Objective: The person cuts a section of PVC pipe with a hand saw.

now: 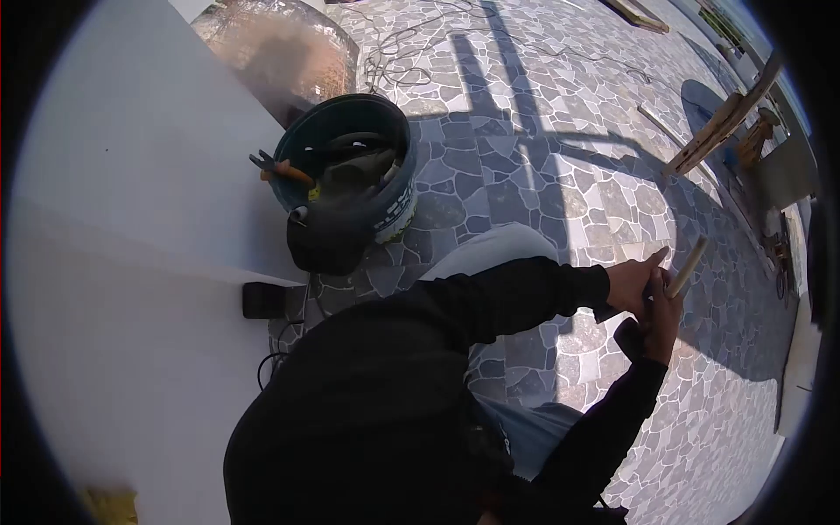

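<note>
My right hand (pixel 662 328) is wrapped round a tool with a pale wooden handle (pixel 689 264), which sticks out past the fingers to the upper right. On the other side of that hand a rounded black part (pixel 628 338) shows; I cannot tell whether it belongs to the tool. My left hand (pixel 632 284) lies against the right one, its index finger stretched out beside the handle and its other fingers partly hidden. Both hands are out in front of my knees, over the stone-patterned floor (pixel 604 206).
A dark bucket (pixel 398 197) of tools stands by the white wall (pixel 131 175), with orange-handled pliers (pixel 289 170) at its rim and a black bag-like item (pixel 328 236) against it. A cable (pixel 398 66) lies beyond. Wooden timber (pixel 722 127) leans at the upper right.
</note>
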Action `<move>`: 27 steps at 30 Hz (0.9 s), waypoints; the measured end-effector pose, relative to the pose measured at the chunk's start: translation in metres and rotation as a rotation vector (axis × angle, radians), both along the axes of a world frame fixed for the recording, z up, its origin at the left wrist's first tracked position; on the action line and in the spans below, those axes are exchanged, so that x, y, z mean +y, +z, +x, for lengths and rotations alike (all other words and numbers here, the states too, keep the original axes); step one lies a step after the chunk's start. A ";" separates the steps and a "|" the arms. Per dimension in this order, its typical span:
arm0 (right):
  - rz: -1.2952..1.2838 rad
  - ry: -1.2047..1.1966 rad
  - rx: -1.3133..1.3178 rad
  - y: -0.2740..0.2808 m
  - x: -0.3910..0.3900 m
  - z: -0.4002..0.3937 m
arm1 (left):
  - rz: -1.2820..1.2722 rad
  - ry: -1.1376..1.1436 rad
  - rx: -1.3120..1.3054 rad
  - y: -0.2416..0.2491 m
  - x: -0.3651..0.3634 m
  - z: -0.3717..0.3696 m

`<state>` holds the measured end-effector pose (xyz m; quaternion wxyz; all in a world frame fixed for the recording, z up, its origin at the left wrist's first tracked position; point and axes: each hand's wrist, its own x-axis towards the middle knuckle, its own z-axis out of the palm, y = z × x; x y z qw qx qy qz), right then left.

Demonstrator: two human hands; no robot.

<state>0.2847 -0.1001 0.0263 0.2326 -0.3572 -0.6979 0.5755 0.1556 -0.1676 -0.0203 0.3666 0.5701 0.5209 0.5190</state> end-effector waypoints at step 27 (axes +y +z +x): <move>-0.189 -0.372 -0.147 -0.107 0.041 -0.015 | -1.182 0.034 0.589 0.057 -0.404 -0.272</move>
